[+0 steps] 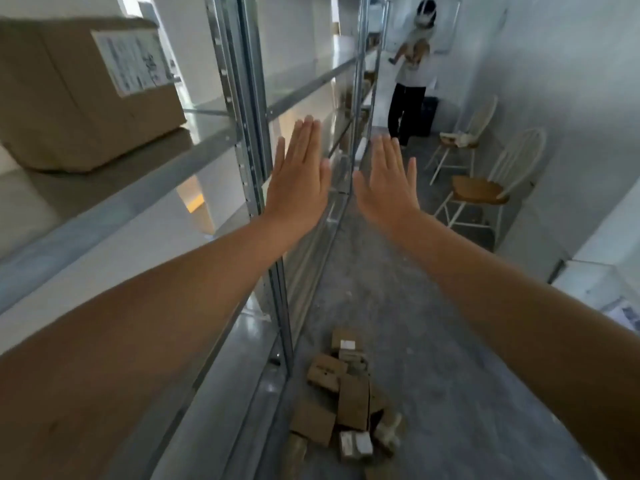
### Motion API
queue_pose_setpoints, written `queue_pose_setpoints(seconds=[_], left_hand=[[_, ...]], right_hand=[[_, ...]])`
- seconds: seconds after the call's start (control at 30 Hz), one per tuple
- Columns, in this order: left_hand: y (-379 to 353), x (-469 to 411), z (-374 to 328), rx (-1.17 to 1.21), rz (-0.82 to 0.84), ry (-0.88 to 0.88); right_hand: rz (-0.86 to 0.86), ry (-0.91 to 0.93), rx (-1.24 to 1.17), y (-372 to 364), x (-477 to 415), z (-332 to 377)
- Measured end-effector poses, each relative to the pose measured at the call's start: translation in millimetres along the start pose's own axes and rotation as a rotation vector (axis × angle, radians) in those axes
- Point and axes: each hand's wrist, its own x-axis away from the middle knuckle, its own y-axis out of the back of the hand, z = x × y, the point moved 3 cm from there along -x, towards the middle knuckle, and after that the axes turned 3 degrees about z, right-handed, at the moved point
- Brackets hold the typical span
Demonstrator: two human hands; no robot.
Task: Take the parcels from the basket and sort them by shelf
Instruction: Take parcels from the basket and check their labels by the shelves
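Observation:
Both my arms are stretched out in front of me, backs of the hands toward me. My left hand (298, 178) and my right hand (386, 181) are flat with straight fingers and hold nothing. Far below them, a heap of several small brown cardboard parcels (346, 400) lies on the grey floor beside the foot of the metal shelving (249, 109). A large brown box with a white label (86, 91) sits on an upper shelf at the left. No basket is in view.
The metal shelving runs along the left side of a narrow aisle. Two white chairs with wooden seats (485, 188) stand by the right wall. Another person (412, 74) stands at the far end of the aisle holding something brown.

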Motion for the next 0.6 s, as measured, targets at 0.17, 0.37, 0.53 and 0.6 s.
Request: queue_pose_setpoints(seconds=[0.17,0.37,0.53,0.6], left_hand=[[-50.3,-6.3,14.9,0.064,0.095,-0.049],[-116.8,-4.4,-1.6,0.11,0.24,-0.108],[-164.5,-0.2,-32.4,0.194,0.328,-0.134],[-181.0,0.7,-42.0,0.209,0.34,-0.144]], right_hand=[[0.043,-0.124,0.056,-36.1,2.6,-30.1],[0.065,-0.26,0.124,-56.1,18.1,-83.5],[0.131,-0.396,0.101,-73.1,29.9,-140.3],[0.157,-0.441,0.091,-85.4,28.9,-159.7]])
